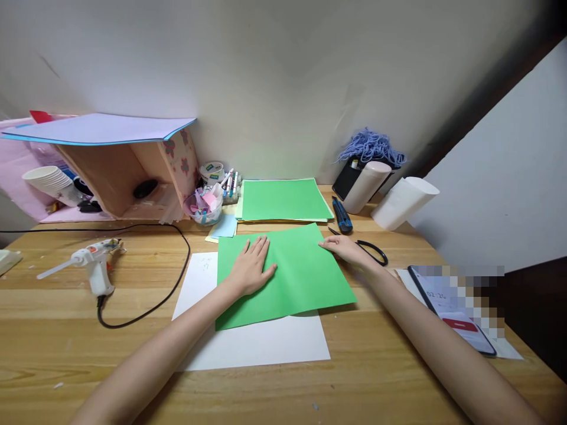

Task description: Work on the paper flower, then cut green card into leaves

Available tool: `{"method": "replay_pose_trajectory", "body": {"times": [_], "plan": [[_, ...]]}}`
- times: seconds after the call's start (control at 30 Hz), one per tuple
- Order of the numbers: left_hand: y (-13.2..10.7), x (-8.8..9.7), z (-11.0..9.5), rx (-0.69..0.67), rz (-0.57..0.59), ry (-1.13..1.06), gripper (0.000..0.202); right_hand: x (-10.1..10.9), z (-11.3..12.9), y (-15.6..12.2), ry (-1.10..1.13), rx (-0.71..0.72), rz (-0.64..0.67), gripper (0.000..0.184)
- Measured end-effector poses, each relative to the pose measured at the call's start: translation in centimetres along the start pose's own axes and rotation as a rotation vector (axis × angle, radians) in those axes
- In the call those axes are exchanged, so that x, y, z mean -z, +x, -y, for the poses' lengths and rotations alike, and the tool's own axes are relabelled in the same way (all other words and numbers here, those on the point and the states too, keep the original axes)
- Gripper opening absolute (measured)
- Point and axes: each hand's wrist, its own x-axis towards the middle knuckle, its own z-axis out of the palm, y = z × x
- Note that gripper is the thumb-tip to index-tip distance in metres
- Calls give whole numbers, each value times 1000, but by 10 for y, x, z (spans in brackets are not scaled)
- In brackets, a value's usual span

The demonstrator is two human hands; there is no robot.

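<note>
We see one head view, looking down at a wooden desk (66, 348); the left hand (251, 267) lies flat, palm down, fingers spread slightly, pressing on the green sheet (305, 277); nothing gripped, just resting on the paper's left half. The right hand (343, 247) sits at the sheet's far right corner, fingertips touching the edge; fingers mostly extended, whether it pinches the corner we cannot tell. The two hands are apart, the sheet's middle between them.

The green sheet lies skewed at desk centre, on top of a white sheet (266, 342) that sticks out below and to the left; the green sheet's near right edge looks slightly lifted, casting a shadow.

Behind it, a stack of green paper (283, 199) lies flat near the wall; a small pale blue paper (225, 226) just left of that stack. Black-handled scissors (372, 251) lie just beside the right hand; a blue utility knife (342, 215) further back. Two white rolls (401, 203) lean at right rear, with blue yarn (371, 147) above a dark holder. A phone (456, 313) lies at right, screen partly blurred.

At left, a glue gun (91, 262) stands on the desk with a black cord (172, 283) looping; a cardboard house (119, 171) with a lilac roof stands at the wall; stacked paper cups (46, 180) beside it; a small bowl of scraps (204, 206) and markers (231, 183) near the house.
</note>
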Motion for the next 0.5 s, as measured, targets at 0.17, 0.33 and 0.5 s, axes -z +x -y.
{"method": "replay_pose_trajectory", "body": {"times": [0.17, 0.33, 0.5], "plan": [[-1, -9, 3, 5, 7, -34, 66, -3, 3, -14, 42, -34, 38, 37], [-2, -9, 2, 11, 12, -31, 65, -3, -2, -24, 81, -33, -7, 41], [-1, -7, 2, 11, 18, -25, 65, 0, -2, -35, 150, -42, 65, 36]]}}
